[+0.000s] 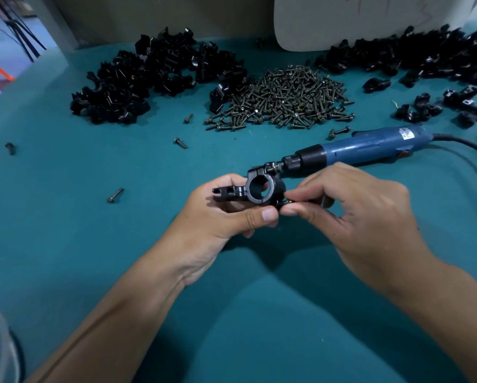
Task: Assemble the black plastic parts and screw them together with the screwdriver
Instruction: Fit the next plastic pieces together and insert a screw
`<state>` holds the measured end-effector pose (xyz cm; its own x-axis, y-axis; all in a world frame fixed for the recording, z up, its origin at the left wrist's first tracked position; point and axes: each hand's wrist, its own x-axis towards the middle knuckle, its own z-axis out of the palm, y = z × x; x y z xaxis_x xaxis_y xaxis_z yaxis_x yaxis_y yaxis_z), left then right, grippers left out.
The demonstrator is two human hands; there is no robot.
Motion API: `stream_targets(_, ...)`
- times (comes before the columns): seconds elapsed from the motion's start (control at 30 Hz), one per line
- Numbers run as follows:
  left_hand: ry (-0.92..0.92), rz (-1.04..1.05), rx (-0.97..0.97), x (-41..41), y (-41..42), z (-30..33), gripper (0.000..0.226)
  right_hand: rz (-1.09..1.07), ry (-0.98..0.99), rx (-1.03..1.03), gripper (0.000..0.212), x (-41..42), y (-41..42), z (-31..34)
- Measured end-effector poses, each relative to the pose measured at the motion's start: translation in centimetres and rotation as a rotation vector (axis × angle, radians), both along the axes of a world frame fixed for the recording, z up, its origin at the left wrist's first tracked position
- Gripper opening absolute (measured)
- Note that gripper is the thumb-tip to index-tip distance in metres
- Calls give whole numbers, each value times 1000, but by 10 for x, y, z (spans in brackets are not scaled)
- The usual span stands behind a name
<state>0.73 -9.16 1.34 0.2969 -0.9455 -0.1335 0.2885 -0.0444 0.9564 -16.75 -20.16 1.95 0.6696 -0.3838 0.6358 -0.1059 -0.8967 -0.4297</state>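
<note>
My left hand point(229, 214) grips a black plastic clamp assembly point(255, 189), two halves joined around a round hole, held above the green table. My right hand point(350, 208) pinches a dark screw point(290, 202) at the clamp's lower right side. Another screw sits in the clamp's upper lug. A blue electric screwdriver point(361, 146) lies on the table just behind the clamp, tip pointing left, its black cable point(469, 150) running off to the right.
A pile of black parts point(154, 76) lies at the back left, a heap of screws point(284, 98) in the middle, more black parts point(414, 53) at the back right. Loose screws point(115, 194) dot the green table point(66, 230). A white board point(342, 20) leans behind.
</note>
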Motion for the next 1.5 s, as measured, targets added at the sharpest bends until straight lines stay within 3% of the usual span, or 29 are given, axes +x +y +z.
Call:
stream_targets(0.1,11,-9,18,-1,1,2,65,51,-35,-51,14,0,-4,-1)
stream_targets(0.17,10,-15,20,-1,2,2,68,94,-55,-89,11,-1,-7,0)
stream_targets(0.6,-35,82,-55,-6,-1,-5,48,-17,36,-74,25,4,-2,-3)
stream_targets(0.73,-8,115,-109,-10,-1,-4,47,-29,72,73,23,7,7,-6)
stream_targets(0.93,-290,227,-232,-16,-1,-3,38,-104,125,346,20,7,12,-4)
stream_targets(1.07,-443,269,-273,-12,3,-4,37,-80,55,352,14,9,11,-3)
stream_targets(1.3,-216,127,-166,-7,-3,-8,34,-1,-10,21,15,6,-2,-6)
stream_targets(1.37,-96,113,-130,-8,-3,-7,43,29,-54,-52,16,6,-6,-6)
stream_targets(1.43,-10,90,-91,-9,-2,-6,55,45,-72,-61,25,5,-10,-5)
stream_targets(1.5,-15,82,-62,-9,-2,-7,52,49,-34,0,18,7,-12,-6)
